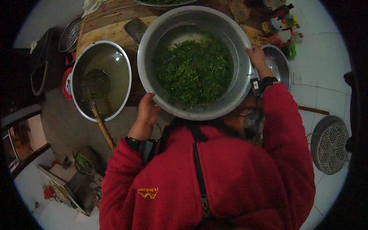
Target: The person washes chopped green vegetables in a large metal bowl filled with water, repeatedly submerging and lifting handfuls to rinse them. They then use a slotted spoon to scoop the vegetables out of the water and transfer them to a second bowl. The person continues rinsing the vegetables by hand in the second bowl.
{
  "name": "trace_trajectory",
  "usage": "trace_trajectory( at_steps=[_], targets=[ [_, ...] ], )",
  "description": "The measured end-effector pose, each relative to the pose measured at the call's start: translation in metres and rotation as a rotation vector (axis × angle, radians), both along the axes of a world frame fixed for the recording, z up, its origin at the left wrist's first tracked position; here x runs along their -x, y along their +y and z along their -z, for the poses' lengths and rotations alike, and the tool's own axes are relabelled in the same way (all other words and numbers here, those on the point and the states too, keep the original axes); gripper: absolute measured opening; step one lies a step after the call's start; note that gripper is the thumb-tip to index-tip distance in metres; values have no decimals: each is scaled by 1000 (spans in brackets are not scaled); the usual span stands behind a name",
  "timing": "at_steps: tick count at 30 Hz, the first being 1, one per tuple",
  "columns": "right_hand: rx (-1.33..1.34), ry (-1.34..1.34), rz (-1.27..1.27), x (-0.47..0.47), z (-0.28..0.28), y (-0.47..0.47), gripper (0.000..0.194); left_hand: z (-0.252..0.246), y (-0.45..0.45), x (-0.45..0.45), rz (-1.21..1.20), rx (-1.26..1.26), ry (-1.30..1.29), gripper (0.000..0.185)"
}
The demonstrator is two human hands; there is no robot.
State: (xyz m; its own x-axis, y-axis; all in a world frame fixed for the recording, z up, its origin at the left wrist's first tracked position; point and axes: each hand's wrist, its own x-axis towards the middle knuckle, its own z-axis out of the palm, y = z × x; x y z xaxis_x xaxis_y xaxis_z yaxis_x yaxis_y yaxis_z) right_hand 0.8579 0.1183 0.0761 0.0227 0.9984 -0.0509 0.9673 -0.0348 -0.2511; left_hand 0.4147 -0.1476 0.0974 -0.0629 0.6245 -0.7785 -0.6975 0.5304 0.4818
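Observation:
A large round metal basin (243, 76) is held up near the red jacket, with chopped leafy greens (195, 72) in its bottom. My left hand (147, 112) grips the rim at the lower left, thumb on top. On the right rim is my right hand (256, 57), its fingers hidden under the edge. Left of the basin stands a metal bowl (123, 54) of murky liquid; a ladle or strainer with a wooden handle (101, 125) leans in it. A cleaver (136, 30) lies on the wooden board just behind the held basin.
Behind is a wooden work surface (103, 26) with another metal basin (166, 4) at its far edge. Several bottles (283, 37) and a metal bowl (279, 61) are at the right. A perforated round tray (330, 145) is at the far right, a dark bucket (47, 66) at the left.

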Motion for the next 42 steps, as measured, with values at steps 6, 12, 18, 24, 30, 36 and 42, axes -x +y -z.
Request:
trace_trajectory(
  at_steps=[6,12,18,24,30,36,42],
  targets=[
    [-40,-107,-159,40,-54,-18,48,10,-14,12,156,-102,32,37],
    [-141,109,-1081,170,-45,-127,63,-9,-1,41,512,-234,866,37],
    [124,-338,-1176,225,22,-111,65,-50,23,11,448,-412,614,26],
    [93,-172,-853,155,28,-32,65,-11,45,-19,619,-399,697,43],
    [135,283,-239,102,33,-34,77,74,100,-43,598,-234,1199,81],
    [698,1058,426,145,52,-67,104,93,141,-80,510,101,570,107],
    [1129,1230,141,168,31,-53,105,44,160,-104,298,23,0,69]
  ],
)
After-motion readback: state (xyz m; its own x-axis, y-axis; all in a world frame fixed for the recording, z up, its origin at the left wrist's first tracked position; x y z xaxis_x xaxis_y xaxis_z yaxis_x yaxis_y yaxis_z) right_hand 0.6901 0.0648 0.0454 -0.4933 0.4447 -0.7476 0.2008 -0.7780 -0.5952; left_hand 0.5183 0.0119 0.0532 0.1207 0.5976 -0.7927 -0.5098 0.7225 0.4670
